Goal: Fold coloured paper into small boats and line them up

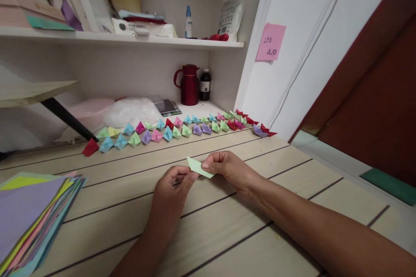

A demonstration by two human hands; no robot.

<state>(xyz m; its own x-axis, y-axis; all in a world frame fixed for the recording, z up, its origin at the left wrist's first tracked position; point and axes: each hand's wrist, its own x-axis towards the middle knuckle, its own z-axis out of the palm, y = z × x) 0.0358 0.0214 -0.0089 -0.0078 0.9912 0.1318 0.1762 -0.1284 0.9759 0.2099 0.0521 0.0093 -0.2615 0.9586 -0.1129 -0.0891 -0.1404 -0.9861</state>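
Note:
A small folded piece of light green paper (196,166) is held between my two hands, above the wooden tabletop (260,225). My right hand (227,169) pinches its right part, thumb on the near face. At its lower left edge, the thumb and curled fingers of my left hand (175,186) close on the paper. Part of the paper's lower edge is hidden by the fingertips. Beyond my hands, folded paper boats (167,133) in several colours stand in rows along the back of the table.
A stack of coloured paper sheets (29,212) lies at the left. Behind the boats stand a dark red jug (190,85) and a dark bottle (205,85). A shelf (195,43) runs above them. A pink note (271,42) is stuck on the wall.

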